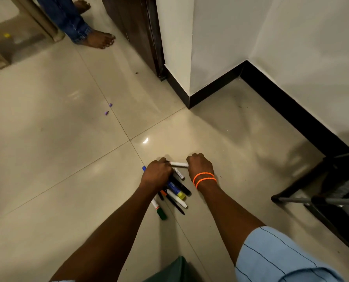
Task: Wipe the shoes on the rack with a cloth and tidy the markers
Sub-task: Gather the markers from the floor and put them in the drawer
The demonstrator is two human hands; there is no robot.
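While our left hand [156, 174] clutches the markers [174, 192] bunched on the floor [67, 139] and our right hand [200, 164] pinches a white one [179, 164], we should align the ends before lifting. Label print is too small to read.

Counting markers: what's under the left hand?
Under the left hand lies a pile of markers; their lower ends stick out, but their upper ends are covered, so no count.
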